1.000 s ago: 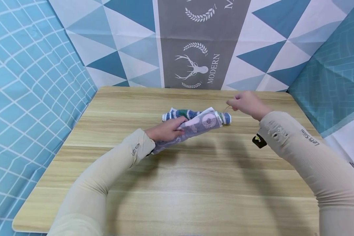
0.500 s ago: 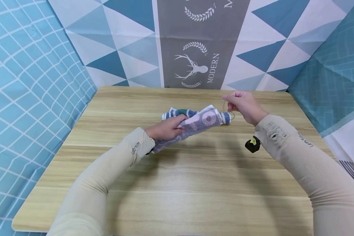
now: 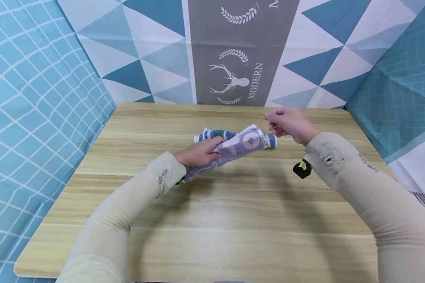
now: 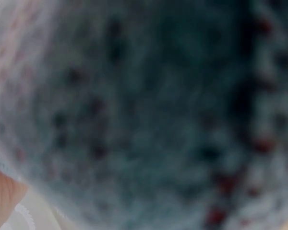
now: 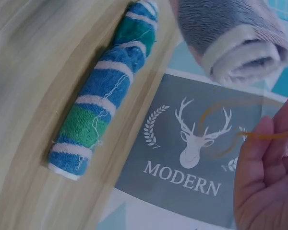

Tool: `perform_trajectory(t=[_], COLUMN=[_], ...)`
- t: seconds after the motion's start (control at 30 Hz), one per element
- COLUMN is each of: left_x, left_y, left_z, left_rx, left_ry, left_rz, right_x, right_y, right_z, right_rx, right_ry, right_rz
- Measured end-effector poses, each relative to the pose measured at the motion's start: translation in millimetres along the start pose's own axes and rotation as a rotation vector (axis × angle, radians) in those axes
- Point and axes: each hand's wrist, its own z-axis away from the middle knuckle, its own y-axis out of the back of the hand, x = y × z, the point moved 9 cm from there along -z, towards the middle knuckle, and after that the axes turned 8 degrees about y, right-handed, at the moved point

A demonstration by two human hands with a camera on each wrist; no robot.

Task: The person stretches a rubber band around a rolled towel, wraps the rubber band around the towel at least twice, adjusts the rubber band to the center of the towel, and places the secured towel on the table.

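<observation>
My left hand (image 3: pixel 200 152) grips a rolled grey-purple towel (image 3: pixel 246 143) with pink patches, held slanting just above the table. Blurred towel cloth (image 4: pixel 134 115) fills most of the left wrist view, with a bit of skin at its left edge. Near the towel's right end, my right hand (image 3: pixel 291 122) pinches a thin yellowish rubber band (image 5: pixel 266 136), which hangs as an open loop apart from the roll. Behind the grey towel a second rolled towel (image 5: pixel 103 98), blue and green with white stripes, lies on the table; the grey one partly hides it in the head view.
Both towels are toward the back of a light wood table (image 3: pixel 212 228). Close behind its back edge stands a patterned backdrop (image 3: pixel 230 59) with a deer print. A blue grid-patterned sheet (image 3: pixel 39 118) borders the left side. A black device (image 3: pixel 302 169) sits at the right wrist.
My right hand has shifted slightly left with the rubber band, whose loop now hangs beside the grey towel's end. The left hand and its towel have stayed almost still.
</observation>
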Motion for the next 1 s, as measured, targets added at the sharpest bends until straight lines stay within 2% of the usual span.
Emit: perform_trajectory(t=[0.1, 0.2, 0.27, 0.5, 0.6, 0.77, 0.83, 1.0], left_x=[1.1, 2.5, 3.0, 3.8, 2.9, 0.0, -1.0, -1.4], left_y=[-0.8, -2.0, -1.9, 1.4, 3.7, 13.8, 18.4, 24.7], left_z=[-0.6, -1.6, -2.7, -5.6, -5.3, -5.0, -4.0, -3.5], left_rx=[-0.007, -0.008, 0.003, 0.056, 0.089, 0.201, 0.244, 0.295], left_ry=[-0.002, 0.001, 0.006, 0.032, 0.052, 0.094, 0.107, 0.123], left_rz=[-0.003, -0.014, -0.029, -0.058, -0.050, -0.009, 0.024, 0.091], right_x=[-3.4, -8.5, -13.4, -34.4, -39.3, -43.3, -42.7, -35.0], right_y=[-2.4, -7.6, -11.4, -30.0, -35.5, -33.6, -32.0, -26.5], right_z=[-4.1, -7.9, -9.7, -10.2, -8.4, -3.1, -1.1, 1.6], right_rx=[0.014, 0.012, 0.006, -0.043, -0.040, 0.008, 0.023, 0.051], right_ry=[0.009, 0.033, 0.064, 0.201, 0.225, 0.271, 0.282, 0.291], right_rz=[0.098, 0.142, 0.184, 0.472, 0.524, 0.551, 0.521, 0.393])
